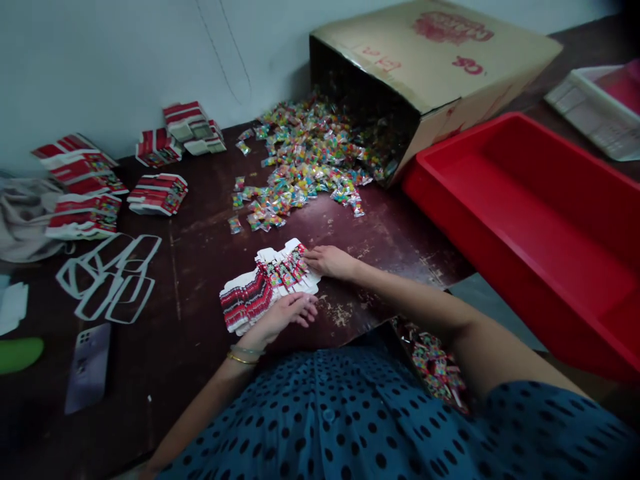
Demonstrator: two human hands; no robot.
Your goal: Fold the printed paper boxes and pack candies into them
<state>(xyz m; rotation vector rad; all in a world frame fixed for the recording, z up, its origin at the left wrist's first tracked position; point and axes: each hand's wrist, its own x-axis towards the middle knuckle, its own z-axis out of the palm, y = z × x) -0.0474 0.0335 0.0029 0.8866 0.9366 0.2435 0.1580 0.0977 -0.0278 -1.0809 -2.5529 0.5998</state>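
Fingers of the right hand [331,262] touch the right end of the overlapping cartons [245,300] on the table [200,267], gripping or not I cannot tell, the left hand's [286,313] curl loosely, seemingly empty, and the stock looks light, stiffish, creasable, best taken by its edges.

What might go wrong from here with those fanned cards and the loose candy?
The fanned printed cards might slide out of line if the right hand at their far end or the left hand beside them bumps them. Loose candy packets, heaped outside the cardboard box, could spread toward the cards.
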